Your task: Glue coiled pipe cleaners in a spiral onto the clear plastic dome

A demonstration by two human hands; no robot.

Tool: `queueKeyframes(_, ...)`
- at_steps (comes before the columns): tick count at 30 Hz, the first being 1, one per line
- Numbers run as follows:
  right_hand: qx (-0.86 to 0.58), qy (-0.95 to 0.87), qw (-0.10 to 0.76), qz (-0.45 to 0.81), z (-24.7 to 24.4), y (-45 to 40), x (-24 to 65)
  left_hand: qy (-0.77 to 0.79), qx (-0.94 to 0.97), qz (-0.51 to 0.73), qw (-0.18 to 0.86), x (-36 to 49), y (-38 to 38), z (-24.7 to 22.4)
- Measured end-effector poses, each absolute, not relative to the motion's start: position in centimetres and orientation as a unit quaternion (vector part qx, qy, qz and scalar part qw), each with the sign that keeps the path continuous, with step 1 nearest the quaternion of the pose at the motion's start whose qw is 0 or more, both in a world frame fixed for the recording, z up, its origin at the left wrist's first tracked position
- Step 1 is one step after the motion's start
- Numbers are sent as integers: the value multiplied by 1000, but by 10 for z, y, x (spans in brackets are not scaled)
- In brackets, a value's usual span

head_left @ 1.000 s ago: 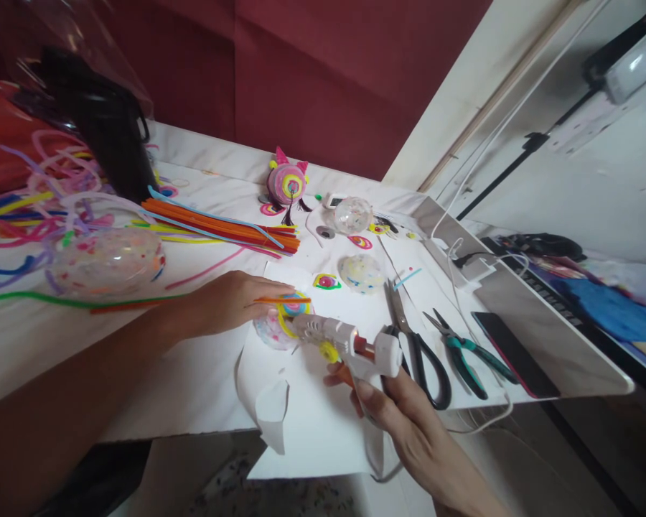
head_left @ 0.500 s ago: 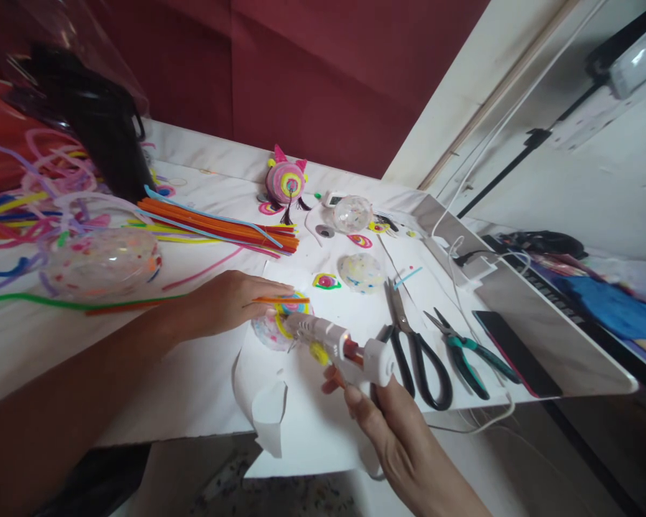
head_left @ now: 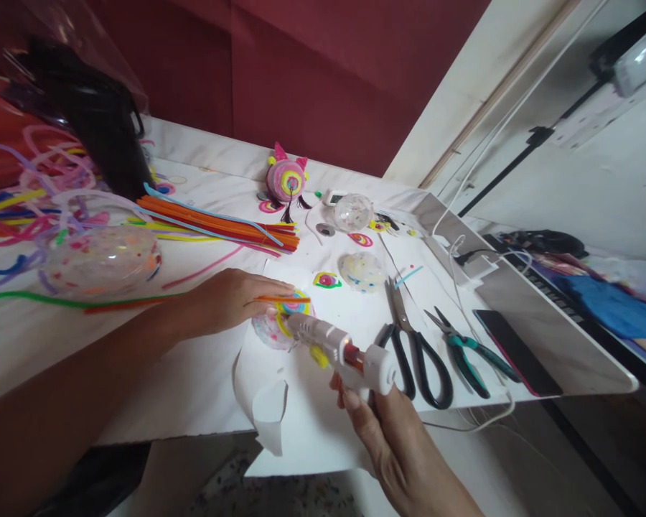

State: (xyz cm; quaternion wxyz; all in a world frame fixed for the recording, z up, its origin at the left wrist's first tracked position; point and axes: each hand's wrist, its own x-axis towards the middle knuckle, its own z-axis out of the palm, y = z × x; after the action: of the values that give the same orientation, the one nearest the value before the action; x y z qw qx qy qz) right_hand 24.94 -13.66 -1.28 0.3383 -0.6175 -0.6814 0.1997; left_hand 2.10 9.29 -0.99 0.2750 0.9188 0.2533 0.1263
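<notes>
R hand (head_left: 385, 431) grips white plastic glue gun (head_left: 328, 342)
L hand (head_left: 223, 305) grips clear, speckled plastic ball (head_left: 269, 330) ahead of R hand, prob. steadying it for gluing; orange fuzzy stem (head_left: 291, 299) juts from L hand.

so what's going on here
The person's right hand grips a white glue gun, its front end pointed at a clear speckled ball over white paper. The left hand rests against that ball, an orange strip jutting past it. Whether gun and ball touch is hidden. Scissors and pliers lie to the right.
</notes>
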Motion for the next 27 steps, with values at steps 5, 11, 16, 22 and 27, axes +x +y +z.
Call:
queueKeyframes(5, -638, -665, 316, 224, -12, -141, 253, 247, 922, 128, 269, 21, 93, -11)
queueKeyframes(11, -681, -608, 332, 236, -14, -150, 247, 255, 922, 110, 270, 21, 95, -10)
queueKeyframes(16, -660, -607, 368, 246, -19, -156, 247, 250, 927, 111, 258, 19, 100, -20)
queueKeyframes(22, -695, -581, 358, 227, -21, -163, 250, 254, 925, 121, 255, 19, 100, -20)
queueKeyframes(27, -696, -585, 353, 223, -17, -161, 252, 280, 918, 115, 256, 18, 95, -11)
